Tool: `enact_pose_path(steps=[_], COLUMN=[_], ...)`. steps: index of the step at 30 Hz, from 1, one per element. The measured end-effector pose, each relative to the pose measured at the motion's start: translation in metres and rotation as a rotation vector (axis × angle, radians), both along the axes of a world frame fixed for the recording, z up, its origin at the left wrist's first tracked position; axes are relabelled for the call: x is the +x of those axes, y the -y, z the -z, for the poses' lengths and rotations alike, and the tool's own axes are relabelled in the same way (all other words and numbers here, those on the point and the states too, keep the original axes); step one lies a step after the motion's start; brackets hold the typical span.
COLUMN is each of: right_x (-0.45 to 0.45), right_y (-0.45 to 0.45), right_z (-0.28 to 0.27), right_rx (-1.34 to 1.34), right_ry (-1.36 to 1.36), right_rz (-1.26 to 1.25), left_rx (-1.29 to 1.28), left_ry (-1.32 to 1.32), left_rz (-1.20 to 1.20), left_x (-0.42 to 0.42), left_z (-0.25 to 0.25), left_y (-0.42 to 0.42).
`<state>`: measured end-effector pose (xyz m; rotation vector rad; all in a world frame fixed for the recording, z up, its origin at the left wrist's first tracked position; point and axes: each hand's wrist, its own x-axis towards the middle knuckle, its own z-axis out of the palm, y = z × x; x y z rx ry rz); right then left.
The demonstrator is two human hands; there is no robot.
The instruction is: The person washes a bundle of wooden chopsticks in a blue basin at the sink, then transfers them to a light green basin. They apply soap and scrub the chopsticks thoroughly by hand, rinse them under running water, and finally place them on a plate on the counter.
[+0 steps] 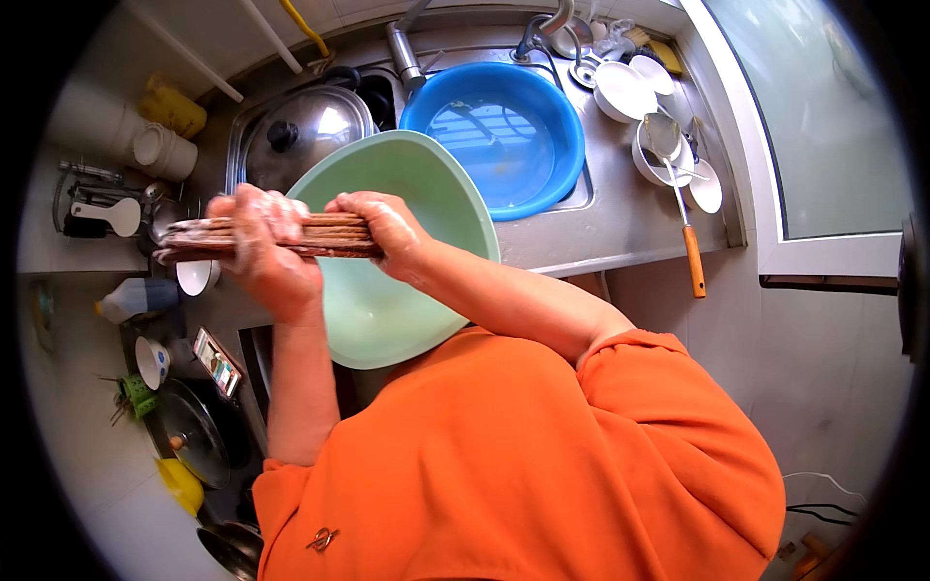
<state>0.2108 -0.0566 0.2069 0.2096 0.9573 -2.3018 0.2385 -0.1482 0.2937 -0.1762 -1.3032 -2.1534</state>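
Note:
A bundle of brown chopsticks [336, 236] lies level in both hands, above a pale green basin [407, 305]. My left hand [265, 250] is wrapped around the bundle left of its middle. White suds cover its fingers and the chopsticks' left ends. Around the bundle's right end my right hand [389, 231] is closed, with some suds on thumb and wrist. The basin rests close to my orange shirt, its far rim at the sink's edge. Its inside looks bare where it shows.
Behind the basin, a blue tub [501, 145] of water sits in the steel sink beside a lidded pan [305, 134]. White bowls [625, 91] and a wooden-handled skimmer [683, 210] lie at right. A phone [216, 362], a bottle [138, 299] and a glass lid [192, 436] are at left.

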Motion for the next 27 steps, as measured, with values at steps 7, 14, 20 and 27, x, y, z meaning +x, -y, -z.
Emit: enact_pose_path(steps=[7,14,20,27], right_x=[-0.017,-0.026,0.014,-0.001], right_y=[-0.006,0.027,0.011,0.007], right_z=[0.045,-0.025,-0.019,0.009], right_rx=[0.719,0.177,0.354,0.575], right_ry=[-0.867,-0.894,-0.861,-0.995], right_rz=[-0.066,0.071,-0.044,0.088], left_rx=[-0.277,-0.193,0.051,-0.061], left_ry=[0.310,0.153,0.211,0.177], left_rz=[-0.186,-0.080,0.070,-0.023], left_x=[0.011,0.008,0.007,0.006], left_z=[0.045,0.047,0.058,0.057], left_y=[-0.013,-0.027,-0.005,-0.002])
